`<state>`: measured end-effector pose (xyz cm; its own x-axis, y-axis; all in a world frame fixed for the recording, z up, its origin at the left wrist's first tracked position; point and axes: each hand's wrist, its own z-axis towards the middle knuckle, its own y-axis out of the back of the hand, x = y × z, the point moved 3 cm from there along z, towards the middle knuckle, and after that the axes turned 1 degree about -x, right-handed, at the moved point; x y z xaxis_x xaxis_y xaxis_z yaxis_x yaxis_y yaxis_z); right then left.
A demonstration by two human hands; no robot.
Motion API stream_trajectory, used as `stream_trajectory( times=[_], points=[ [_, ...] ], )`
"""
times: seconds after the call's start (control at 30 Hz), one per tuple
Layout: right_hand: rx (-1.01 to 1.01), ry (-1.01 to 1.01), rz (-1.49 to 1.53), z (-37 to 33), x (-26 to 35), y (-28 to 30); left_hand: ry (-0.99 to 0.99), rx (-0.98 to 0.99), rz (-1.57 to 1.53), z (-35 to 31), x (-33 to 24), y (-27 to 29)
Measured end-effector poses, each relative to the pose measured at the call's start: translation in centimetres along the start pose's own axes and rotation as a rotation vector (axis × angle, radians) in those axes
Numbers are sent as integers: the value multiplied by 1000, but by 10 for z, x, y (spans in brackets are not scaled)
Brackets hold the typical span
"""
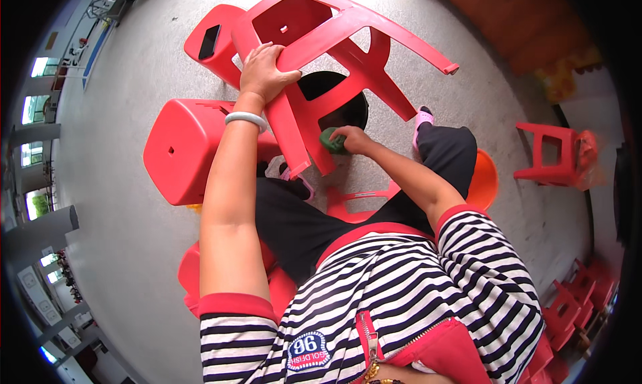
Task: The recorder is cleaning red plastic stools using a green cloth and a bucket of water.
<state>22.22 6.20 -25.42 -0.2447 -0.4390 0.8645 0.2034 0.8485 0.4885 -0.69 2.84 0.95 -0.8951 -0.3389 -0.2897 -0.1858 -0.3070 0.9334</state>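
Note:
My left hand (pixel 265 73) grips a leg of a red plastic stool (pixel 314 46), which is tipped on its side in front of me with its legs pointing toward me and to the right. In my right hand (pixel 354 140) is a green scouring pad (pixel 333 141), close to the lower stool legs; whether it touches them I cannot tell. Behind the tilted stool stands a black basin (pixel 351 110), partly hidden by the stool's legs. My fingers on the left wrap over the stool's edge.
Left of me stands another red stool (pixel 177 150). A farther red stool (pixel 231 33) carries a black phone (pixel 209 41). An orange bucket (pixel 484 180) is beside my right leg. To the right are a red stool with a plastic bag (pixel 552 153) and several stacked red stools (pixel 568 304).

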Motion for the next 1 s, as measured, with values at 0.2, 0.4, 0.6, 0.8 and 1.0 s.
stream_trajectory(
  times=[0.2,0.4,0.6,0.8,1.0],
  points=[
    [-106,-393,458,-2,12,60,40,4,23,-17,16,6],
    [-413,-286,-117,34,-9,140,31,1,25,-15,16,4],
    [-547,-292,-584,54,-50,90,-28,-54,19,0,-1,-7],
    [-262,11,-825,55,-20,34,-9,-28,23,-7,7,-5],
    [-293,-263,-964,62,-22,106,21,-39,36,-23,18,2]
  ],
)
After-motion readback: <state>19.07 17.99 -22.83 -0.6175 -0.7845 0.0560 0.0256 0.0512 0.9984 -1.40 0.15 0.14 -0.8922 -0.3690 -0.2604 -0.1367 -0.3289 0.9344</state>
